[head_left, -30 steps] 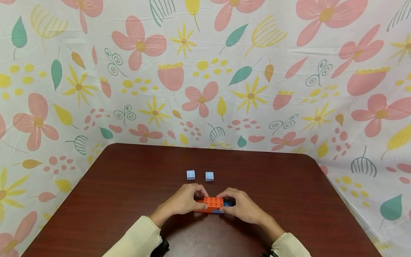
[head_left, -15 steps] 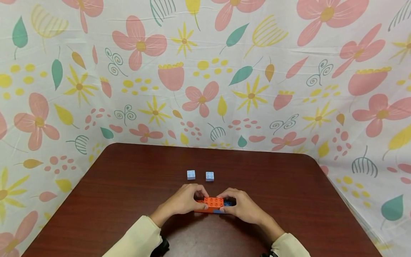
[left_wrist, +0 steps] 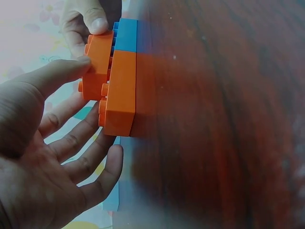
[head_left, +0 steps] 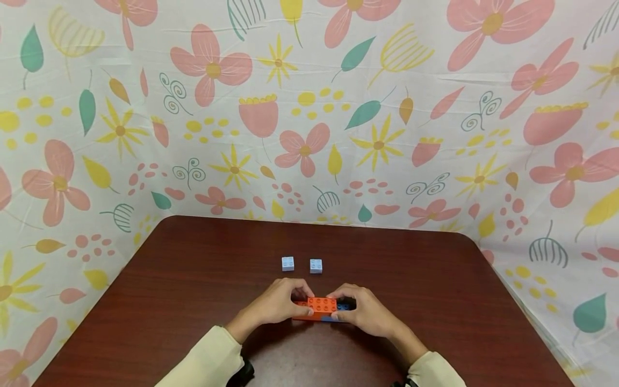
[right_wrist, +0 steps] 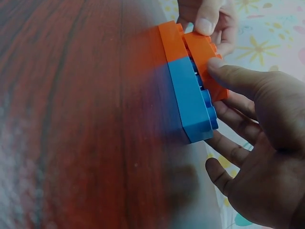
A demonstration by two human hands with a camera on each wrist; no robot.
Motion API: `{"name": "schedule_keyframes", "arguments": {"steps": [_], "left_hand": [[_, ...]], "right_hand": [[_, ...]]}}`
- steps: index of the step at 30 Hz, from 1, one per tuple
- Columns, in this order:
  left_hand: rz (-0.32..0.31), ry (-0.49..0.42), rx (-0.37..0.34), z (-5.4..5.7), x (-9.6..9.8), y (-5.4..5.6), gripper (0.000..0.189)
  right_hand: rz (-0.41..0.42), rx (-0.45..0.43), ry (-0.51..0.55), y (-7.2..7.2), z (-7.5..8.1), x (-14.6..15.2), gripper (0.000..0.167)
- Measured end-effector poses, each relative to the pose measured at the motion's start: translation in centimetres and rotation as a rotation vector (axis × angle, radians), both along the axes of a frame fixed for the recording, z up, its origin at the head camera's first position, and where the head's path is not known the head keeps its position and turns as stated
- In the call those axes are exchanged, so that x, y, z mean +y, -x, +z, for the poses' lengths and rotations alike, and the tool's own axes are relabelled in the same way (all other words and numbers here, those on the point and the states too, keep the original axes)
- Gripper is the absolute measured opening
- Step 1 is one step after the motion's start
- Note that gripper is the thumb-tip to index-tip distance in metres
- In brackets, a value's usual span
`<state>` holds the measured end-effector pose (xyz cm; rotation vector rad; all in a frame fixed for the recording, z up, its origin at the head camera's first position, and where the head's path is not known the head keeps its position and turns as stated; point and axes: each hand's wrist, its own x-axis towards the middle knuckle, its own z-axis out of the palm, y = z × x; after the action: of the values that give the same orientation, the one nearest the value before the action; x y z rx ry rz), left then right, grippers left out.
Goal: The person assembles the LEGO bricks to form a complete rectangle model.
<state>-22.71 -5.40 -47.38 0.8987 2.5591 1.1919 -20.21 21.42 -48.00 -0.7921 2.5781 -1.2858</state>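
On the table, an orange brick and a blue brick (right_wrist: 189,95) stand end to end: the lower orange brick (left_wrist: 121,88) on the left, the blue on the right. Across their joint lies a second orange brick (head_left: 322,304), whose studs face up. In both wrist views a thin gap with studs shows beneath this upper brick. My left hand (head_left: 280,300) pinches its left end between thumb and forefinger. At its right end, my right hand (head_left: 366,310) pinches it the same way. The other fingers of both hands spread behind the lower bricks.
Two small light-blue bricks, a left one (head_left: 287,263) and a right one (head_left: 316,266), sit beyond my hands on the dark wooden table (head_left: 203,258). Behind the table's far edge hangs a flower-patterned cloth (head_left: 309,134).
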Motion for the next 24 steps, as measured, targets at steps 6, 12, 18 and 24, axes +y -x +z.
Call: {"name": "schedule_keyframes", "arguments": {"steps": [6,12,18,24], "left_hand": [[-0.001,-0.02,-0.029,-0.16,-0.09,0.0,0.021],[0.0,-0.031,-0.043,-0.18,-0.12,-0.04,0.02],[0.002,-0.046,-0.066,-0.21,-0.12,0.0,0.02],[0.007,-0.059,-0.085,-0.09,-0.15,-0.03,0.02]], "right_hand": [[0.002,-0.027,0.025,0.16,-0.27,0.07,0.029],[0.002,-0.041,0.029,0.22,-0.4,0.14,0.029],[0.01,-0.037,0.038,0.28,-0.5,0.17,0.028],[0.02,-0.04,0.053,0.34,-0.54,0.17,0.028]]}}
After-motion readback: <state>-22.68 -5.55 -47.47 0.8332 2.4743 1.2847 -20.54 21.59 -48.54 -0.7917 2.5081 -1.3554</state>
